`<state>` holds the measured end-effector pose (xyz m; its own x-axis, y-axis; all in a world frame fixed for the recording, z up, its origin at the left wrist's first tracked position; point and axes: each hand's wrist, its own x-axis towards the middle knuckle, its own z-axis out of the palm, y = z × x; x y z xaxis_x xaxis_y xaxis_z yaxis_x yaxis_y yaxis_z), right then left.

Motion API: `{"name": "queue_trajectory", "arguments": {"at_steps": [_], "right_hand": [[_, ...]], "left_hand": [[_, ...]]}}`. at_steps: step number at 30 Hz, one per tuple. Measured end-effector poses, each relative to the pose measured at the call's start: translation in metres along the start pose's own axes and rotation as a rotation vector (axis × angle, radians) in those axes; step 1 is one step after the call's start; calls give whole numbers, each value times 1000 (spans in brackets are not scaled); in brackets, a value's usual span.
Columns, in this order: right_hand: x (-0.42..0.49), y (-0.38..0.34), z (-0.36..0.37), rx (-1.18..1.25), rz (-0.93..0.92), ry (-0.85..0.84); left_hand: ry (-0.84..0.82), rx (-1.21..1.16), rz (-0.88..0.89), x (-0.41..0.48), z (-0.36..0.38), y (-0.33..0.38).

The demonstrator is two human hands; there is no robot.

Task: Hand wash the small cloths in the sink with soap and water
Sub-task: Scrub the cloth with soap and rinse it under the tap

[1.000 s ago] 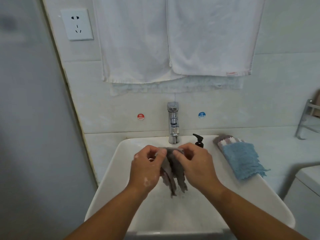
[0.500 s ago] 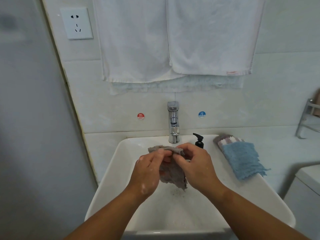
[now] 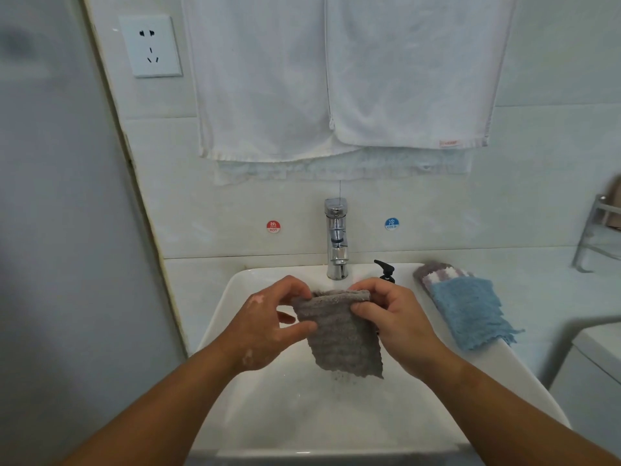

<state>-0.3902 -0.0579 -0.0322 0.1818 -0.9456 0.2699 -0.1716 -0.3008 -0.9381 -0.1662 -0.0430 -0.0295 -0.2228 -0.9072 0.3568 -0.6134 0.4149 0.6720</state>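
A small wet grey cloth [image 3: 339,334] hangs spread out above the white sink [image 3: 215,317]. My left hand [image 3: 265,324] pinches its top left corner and left edge. My right hand [image 3: 389,317] pinches the top right corner. The chrome tap [image 3: 337,238] stands behind the cloth, and no water shows from it. A black soap pump head [image 3: 385,271] peeks out behind my right hand. A blue cloth [image 3: 470,312] lies over a striped grey and white cloth [image 3: 433,273] on the sink's right rim.
White towels [image 3: 336,75] hang on the wall above the tap. A wall socket [image 3: 151,45] sits at the upper left. A metal rack [image 3: 598,230] stands at the right edge, and a white fixture [image 3: 594,364] lies at the lower right.
The grey cloth was bunched and rubbed between both hands; now my hands have drawn apart and it hangs open and flat between them.
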Motion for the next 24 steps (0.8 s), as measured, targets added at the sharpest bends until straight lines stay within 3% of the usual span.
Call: {"name": "queue_trajectory", "arguments": {"at_steps": [9, 15, 24], "right_hand": [[2, -1, -8, 44, 50, -30], [4, -3, -4, 203, 137, -25], [-2, 0, -9, -4, -8, 92]], "left_hand": [[-37, -12, -72, 5, -13, 7], [-13, -429, -206, 3, -8, 13], [62, -466, -229, -10, 9, 22]]}}
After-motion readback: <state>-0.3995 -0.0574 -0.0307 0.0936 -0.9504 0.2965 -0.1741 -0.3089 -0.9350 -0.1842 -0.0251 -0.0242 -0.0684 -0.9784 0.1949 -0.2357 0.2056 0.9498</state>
